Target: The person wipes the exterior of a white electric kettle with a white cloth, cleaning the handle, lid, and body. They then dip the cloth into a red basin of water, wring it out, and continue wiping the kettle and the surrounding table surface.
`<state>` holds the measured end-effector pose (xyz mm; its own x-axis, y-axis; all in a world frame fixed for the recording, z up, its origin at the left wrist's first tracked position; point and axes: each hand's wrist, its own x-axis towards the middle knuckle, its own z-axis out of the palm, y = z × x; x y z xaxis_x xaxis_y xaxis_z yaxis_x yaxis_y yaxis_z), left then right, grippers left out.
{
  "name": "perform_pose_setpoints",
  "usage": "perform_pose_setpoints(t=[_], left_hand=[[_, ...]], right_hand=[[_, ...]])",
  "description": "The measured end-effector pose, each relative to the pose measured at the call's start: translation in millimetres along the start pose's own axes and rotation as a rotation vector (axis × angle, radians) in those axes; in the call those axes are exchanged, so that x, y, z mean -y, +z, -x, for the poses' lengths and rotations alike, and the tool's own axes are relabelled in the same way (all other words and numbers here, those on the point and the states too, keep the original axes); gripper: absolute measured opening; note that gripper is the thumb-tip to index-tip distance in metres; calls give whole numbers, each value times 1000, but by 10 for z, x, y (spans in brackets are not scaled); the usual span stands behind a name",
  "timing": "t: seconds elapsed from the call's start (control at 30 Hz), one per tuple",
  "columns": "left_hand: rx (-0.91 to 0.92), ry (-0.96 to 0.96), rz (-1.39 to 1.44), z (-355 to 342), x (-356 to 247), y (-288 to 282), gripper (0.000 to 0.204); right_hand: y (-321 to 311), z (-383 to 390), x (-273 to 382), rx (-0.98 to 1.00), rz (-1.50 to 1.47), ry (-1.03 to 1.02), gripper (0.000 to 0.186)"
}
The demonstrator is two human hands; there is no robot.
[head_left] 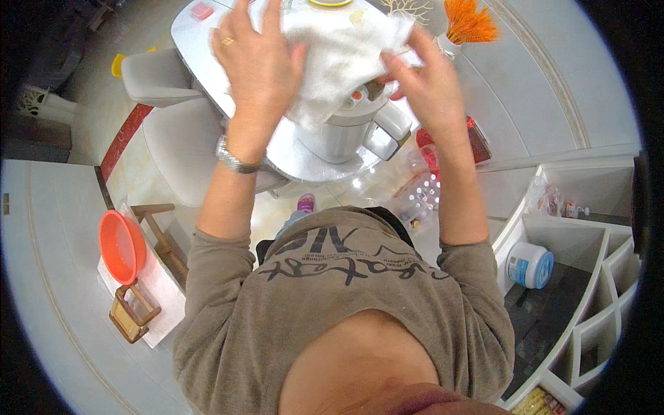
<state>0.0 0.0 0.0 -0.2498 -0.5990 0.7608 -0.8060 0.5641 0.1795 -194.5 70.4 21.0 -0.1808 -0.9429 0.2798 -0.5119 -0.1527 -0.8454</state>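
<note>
Here, cloth point(335, 59), appliance point(337, 143) (by table edge point(292, 162))

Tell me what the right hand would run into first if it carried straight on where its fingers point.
The white cloth: the right hand points up and left at its edge. Depth and blur leave unclear whether they already touch.

- Orange-red plastic basin point(122, 247), beside a small wooden frame point(126, 328)
- Two pale grey chairs point(181, 149)
- White vase point(449, 46) holding orange dried stalks point(470, 23)
- Blue-lidded white tub point(530, 265) in white shelving point(564, 238)
- Clustered clear bottles point(420, 196) with white caps
</note>
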Motion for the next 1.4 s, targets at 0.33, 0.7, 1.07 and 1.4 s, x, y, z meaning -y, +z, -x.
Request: perform_pose_setpoints(t=[0.33,0.7,1.07,1.4], left_hand=[[268,260,311,292,-208,565,37],[321,531,360,202,-430,640,27],[428,-131,671,10,420,1084,40],[204,-33,-80,617,-518,576,46]], right_hand=[[307,425,-684,-102,380,-265,36],[372,394,-862,-132,451,-338,34],[391,384,-822,-203,434,-354,36],[449,397,-866,-292,432,-366,44]])
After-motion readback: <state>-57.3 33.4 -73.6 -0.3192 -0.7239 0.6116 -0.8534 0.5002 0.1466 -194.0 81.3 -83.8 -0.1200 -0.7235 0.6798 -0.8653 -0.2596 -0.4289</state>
